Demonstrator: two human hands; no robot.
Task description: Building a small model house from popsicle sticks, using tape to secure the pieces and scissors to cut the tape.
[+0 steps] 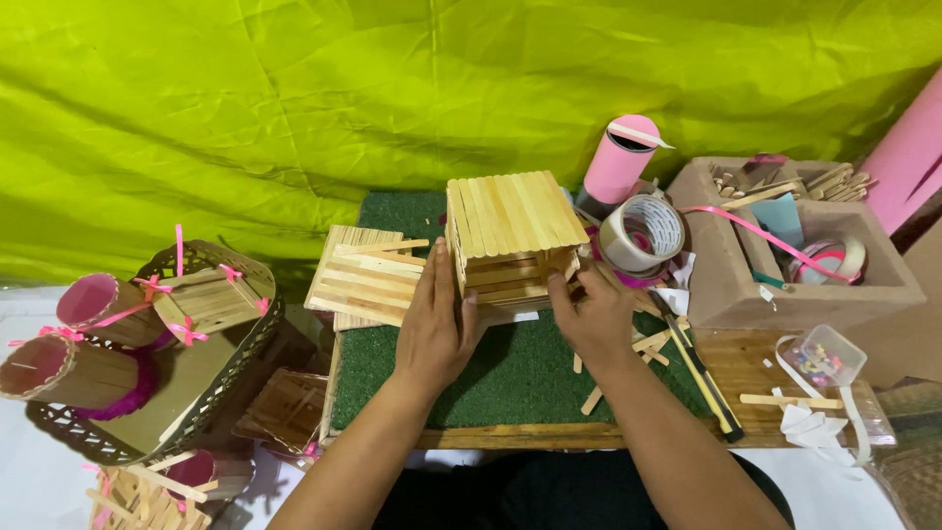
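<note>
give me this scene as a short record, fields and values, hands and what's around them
setting: green mat on a wooden board, yellow-green cloth behind
left hand: flat against the left side of the craft-stick box
right hand: at the box's lower right corner
box: upright on the mat, slatted top
left of box: flat stick panel
right of box: tape roll, pink tube, cardboard tray holding sticks and ribbon
near right hand: loose sticks, utility knife
far left: wicker basket with pink-ribboned stick crafts
</note>
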